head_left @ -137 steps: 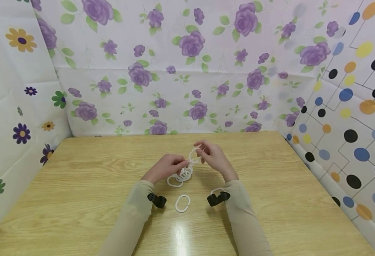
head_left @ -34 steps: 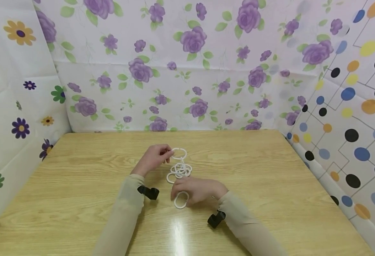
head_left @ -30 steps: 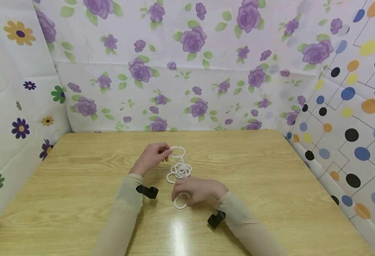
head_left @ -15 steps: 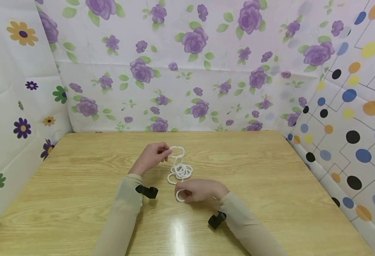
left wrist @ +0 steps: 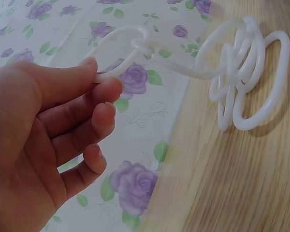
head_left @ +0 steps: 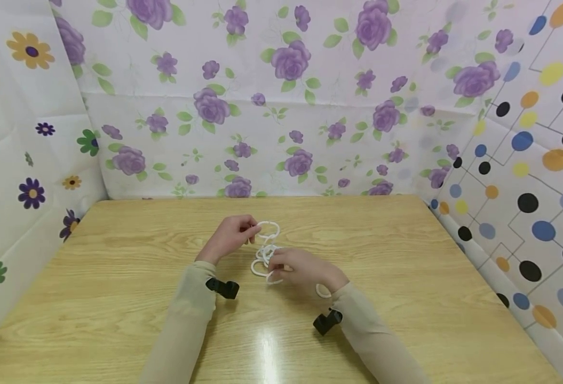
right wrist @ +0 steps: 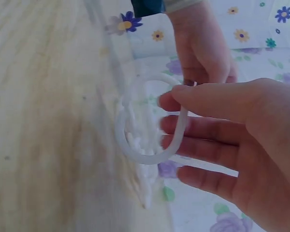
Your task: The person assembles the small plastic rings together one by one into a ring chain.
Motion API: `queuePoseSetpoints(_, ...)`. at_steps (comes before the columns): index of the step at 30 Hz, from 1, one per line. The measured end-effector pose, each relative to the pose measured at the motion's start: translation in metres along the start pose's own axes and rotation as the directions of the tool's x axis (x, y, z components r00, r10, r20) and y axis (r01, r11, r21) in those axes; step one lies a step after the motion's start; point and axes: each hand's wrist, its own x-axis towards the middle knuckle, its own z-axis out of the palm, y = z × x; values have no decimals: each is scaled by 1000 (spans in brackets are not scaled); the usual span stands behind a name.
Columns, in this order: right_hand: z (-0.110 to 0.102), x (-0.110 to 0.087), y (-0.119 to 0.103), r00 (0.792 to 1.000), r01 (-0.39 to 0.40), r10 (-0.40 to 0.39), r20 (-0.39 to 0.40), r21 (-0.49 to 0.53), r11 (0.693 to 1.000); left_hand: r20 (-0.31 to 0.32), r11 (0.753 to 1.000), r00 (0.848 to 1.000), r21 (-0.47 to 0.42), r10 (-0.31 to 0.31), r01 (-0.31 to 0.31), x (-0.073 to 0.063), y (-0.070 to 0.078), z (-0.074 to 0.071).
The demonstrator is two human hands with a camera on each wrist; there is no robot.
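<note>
Between its thumb and index finger my left hand (head_left: 231,236) pinches the end link of a white plastic chain, an oval ring (left wrist: 128,36) raised off the table. From that link the chain runs down to a heap of linked white rings (left wrist: 249,72) on the wood. My right hand (head_left: 305,266) is just over the near side of the heap, partly covering it in the head view. It pinches a single white oval link (right wrist: 152,157) between thumb and fingers. Whether this link touches the heap, I cannot tell.
The wooden table (head_left: 142,298) stretches around both hands. Patterned cloths, one with purple roses (head_left: 209,106), enclose the back and sides. Black wrist cameras (head_left: 326,321) sit on both sleeves. A thin white loop (head_left: 323,291) shows by the right wrist.
The right hand went from the raised chain to the loose link, picked it up off the table and carried it forward to the heap. The left hand moved left, still pinching the chain.
</note>
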Motion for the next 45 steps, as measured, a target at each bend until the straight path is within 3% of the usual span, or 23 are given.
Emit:
queuePoseSetpoints(5, -11, 3, 1, 988, -40, 46, -147, 44, 998, 3, 1000, 1000, 18, 7, -7, 0, 1, 0)
queuePoseSetpoints(9, -23, 5, 0, 955, -94, 122, -270, 114, 989, 17, 1000, 1000, 22, 20, -20, 2, 0, 1)
queuePoseSetpoints(17, -43, 13, -4, 841, -203, 323, -433, 301, 932, 38, 999, 998, 17, 48, -49, 4, 1, 4)
queuePoseSetpoints(20, -45, 17, -4, 797, -231, 391, -460, 366, 901, 36, 999, 998, 16, 47, -48, 3, 1, 4)
queuePoseSetpoints(23, -45, 22, -4, 769, -240, 441, -463, 431, 870, 31, 999, 998, 15, 45, -46, 1, 1, 4)
queuePoseSetpoints(30, -44, 30, -4, 744, -238, 484, -461, 494, 836, 24, 998, 998, 7, 56, -56, 3, 1, 4)
queuePoseSetpoints(39, -42, 16, 10, 709, -284, 544, -449, 524, 803, 16, 999, 998, 2, 55, -55, 1, 3, 3)
queuePoseSetpoints(45, -41, 15, 12, 717, -286, 555, -422, 548, 786, 2, 998, 998, -22, 65, -65, 2, -1, 4)
